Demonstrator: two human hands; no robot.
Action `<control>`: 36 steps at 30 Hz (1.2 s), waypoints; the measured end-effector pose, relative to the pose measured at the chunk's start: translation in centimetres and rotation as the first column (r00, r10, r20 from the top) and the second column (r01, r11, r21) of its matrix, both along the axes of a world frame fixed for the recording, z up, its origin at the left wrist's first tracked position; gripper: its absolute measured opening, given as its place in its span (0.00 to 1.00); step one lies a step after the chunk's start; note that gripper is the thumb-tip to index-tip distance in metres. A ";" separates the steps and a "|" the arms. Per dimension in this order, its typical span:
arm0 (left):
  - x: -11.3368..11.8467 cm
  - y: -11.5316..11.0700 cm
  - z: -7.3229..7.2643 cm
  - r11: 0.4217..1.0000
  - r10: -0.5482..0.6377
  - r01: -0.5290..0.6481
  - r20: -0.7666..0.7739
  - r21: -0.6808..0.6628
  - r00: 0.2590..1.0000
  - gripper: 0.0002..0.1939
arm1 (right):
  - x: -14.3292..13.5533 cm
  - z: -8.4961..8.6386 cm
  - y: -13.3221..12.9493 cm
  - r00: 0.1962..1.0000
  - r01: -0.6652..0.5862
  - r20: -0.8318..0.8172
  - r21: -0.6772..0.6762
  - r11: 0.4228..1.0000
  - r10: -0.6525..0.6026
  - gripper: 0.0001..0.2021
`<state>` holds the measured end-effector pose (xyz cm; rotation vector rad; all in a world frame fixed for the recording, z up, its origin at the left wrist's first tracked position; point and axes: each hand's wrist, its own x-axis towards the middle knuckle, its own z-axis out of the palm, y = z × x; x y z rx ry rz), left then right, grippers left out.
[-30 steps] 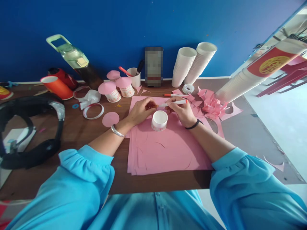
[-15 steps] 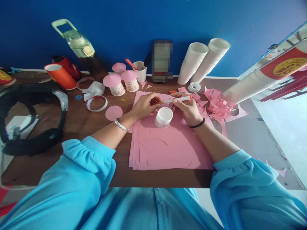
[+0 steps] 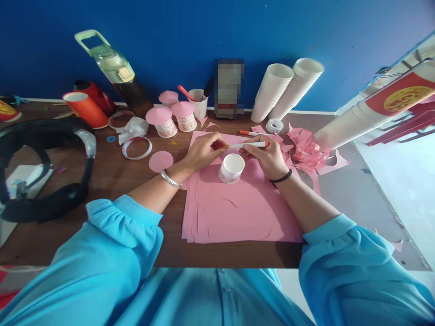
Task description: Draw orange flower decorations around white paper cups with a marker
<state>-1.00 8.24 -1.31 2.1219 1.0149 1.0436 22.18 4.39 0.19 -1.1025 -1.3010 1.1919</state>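
A white felt-tip pen (image 3: pixel 237 146) with an orange end is held almost level between my two hands. The fingertips of my left hand (image 3: pixel 205 151) pinch its brownish-orange left tip. My right hand (image 3: pixel 267 157) grips the barrel toward the other end, fingers closed round it. Just below the pen, a white paper cup (image 3: pixel 232 166) with red drawing around its side stands mouth up on a stack of pink paper (image 3: pixel 234 208). Whether the cap is on the pen is hard to make out.
Small cups with pink cone roofs (image 3: pixel 159 117) stand at the back left, near a pink disc (image 3: pixel 161 161) and tape rolls. Stacked white cups (image 3: pixel 272 93) lean against the blue wall. Pink scraps (image 3: pixel 307 149) lie right. A dark bottle (image 3: pixel 131 90) and black headband device (image 3: pixel 47 213) are left.
The right end of the pen has dropped, leaving it more level, and my right hand has shifted slightly along it. My left hand and the cup stay in nearly the same place.
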 end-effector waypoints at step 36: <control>-0.5 1.1 -0.5 0.997 0.066 -0.056 -0.245 0.047 0.967 0.11 | 5.7 -0.4 5.6 0.166 -0.070 0.935 0.328 0.942 -0.313 0.11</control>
